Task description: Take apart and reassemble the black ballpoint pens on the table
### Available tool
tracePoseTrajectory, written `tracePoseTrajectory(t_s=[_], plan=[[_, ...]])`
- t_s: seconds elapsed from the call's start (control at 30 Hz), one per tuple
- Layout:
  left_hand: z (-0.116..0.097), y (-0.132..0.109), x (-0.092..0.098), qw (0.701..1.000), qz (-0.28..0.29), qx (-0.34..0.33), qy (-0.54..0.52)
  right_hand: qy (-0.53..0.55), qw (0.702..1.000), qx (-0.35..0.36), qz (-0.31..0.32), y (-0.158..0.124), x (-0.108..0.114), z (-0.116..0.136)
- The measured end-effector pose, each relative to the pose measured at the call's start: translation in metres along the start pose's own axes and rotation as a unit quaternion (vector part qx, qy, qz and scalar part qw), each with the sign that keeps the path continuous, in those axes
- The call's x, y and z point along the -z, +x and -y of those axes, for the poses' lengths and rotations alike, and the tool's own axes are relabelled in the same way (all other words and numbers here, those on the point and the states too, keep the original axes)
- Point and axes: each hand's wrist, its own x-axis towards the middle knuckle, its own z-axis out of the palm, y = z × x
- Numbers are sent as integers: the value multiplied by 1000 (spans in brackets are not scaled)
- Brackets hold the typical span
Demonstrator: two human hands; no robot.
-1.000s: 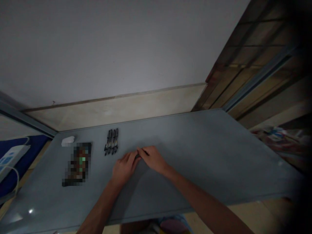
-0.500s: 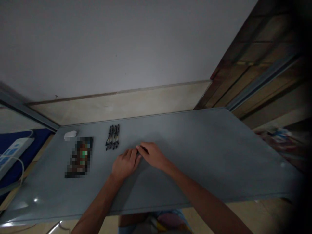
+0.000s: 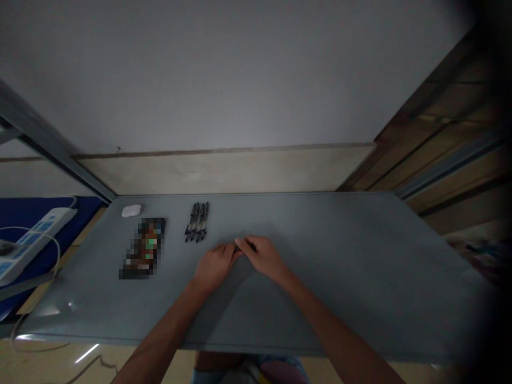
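View swung left, both hands (image 3: 216,265) (image 3: 264,257) gripping dark piece (image 3: 238,249), white case (image 3: 132,210)

Reading this as living quarters, home or dorm; can't tell which. Grey table (image 3: 340,277) is standing against a plain light wall (image 3: 240,80), pale tile band (image 3: 224,173) running along its base. Metal post (image 3: 60,152) is rising at the table's far left corner. White power strip (image 3: 36,242) is lying on a blue surface (image 3: 22,207), cable (image 3: 59,246) looping over it. Personal stuff is sitting on the table: what looks like an earbud case (image 3: 132,210), phone (image 3: 146,248) with pixelated screen. Blurry clutter (image 3: 482,253) is sitting far right.
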Motion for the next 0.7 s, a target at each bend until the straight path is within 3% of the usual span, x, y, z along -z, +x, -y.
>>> tracePoseTrajectory(t_s=[0.2, 0.4, 0.53, 0.6, 0.63, 0.7], plan=[[0, -2, -1, 1000, 22, 1, -18, 0, 998, 42, 37, -1, 6, 3], [-4, -4, -1, 1000, 21, -3, 14, 8, 999, 15, 47, -1, 3, 1], [-6, -4, 3, 996, 8, 19, -90, 45, 999, -12, 28, -2, 3, 5], [-7, -3, 8, 969, -16, 59, -238, 102, 995, -18, 12, -4, 3, 8], [-7, -1, 12, 939, -35, 86, -331, 140, 990, -15, 7, -5, 2, 9], [-7, 2, 18, 843, -84, 142, -512, 218, 976, -4, 7, -7, 0, 10]])
